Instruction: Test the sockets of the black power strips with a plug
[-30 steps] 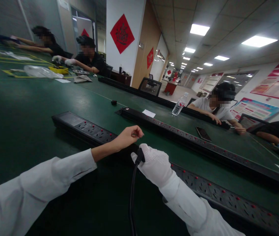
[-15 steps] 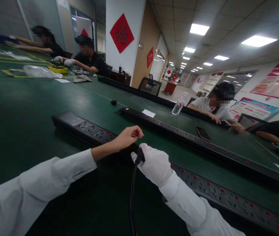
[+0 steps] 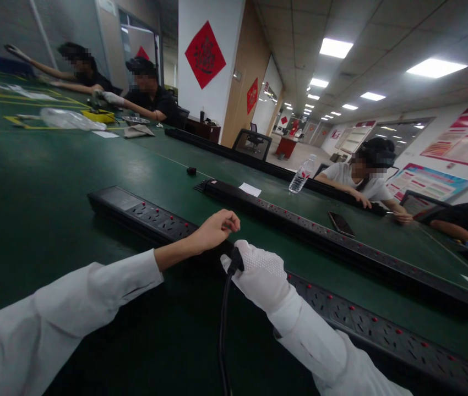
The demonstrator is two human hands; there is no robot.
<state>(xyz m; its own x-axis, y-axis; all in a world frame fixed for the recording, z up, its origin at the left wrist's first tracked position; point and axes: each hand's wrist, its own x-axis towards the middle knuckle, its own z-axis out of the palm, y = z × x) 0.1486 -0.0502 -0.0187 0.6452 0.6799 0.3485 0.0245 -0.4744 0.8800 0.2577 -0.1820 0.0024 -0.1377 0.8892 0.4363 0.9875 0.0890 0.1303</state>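
By the near power strip [image 3: 123, 199], the black plug [image 3: 237, 259] is clamped at the right hand's [image 3: 261, 270] thumb side, long axis slanted, cable end toward the wearer; the left hand [image 3: 216, 229] is curled closed.

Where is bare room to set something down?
Bare green table lies between the plastic bag and the near power strip, and in a band between that and the middle strip. Crowded: around the left hand and gloved right hand.
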